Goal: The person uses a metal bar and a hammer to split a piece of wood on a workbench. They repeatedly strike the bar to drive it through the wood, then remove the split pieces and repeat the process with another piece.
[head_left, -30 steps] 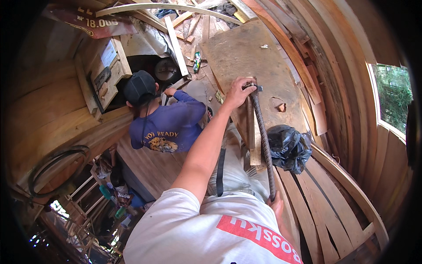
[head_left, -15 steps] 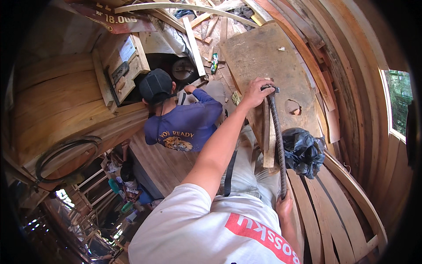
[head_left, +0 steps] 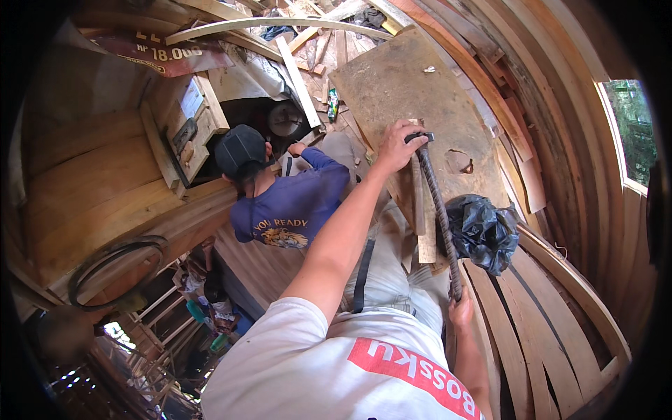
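A long ribbed metal bar [head_left: 439, 210] slants toward me beside two narrow wooden strips. At its far end is a dark metal crosspiece [head_left: 425, 136]. My left hand [head_left: 400, 145] is closed there, fingers over the crosspiece and the far end of the strips. My right hand [head_left: 461, 309] is wrapped around the near end of the bar. The wooden strips [head_left: 425, 238] lie between the bar and my lap, partly over the worn board [head_left: 392, 84]. A crumpled black plastic bag [head_left: 483, 234] sits just right of the bar.
A person in a blue shirt [head_left: 294, 203] and dark cap crouches close on my left. Curved planks [head_left: 518, 336] line the right side. A coiled black cable [head_left: 115, 269] hangs at left. Wood scraps [head_left: 336, 49] and a small green packet [head_left: 332, 103] lie ahead.
The view has shifted slightly. My right hand and the near end of the bar have moved a little away from me; both hands keep their grip.
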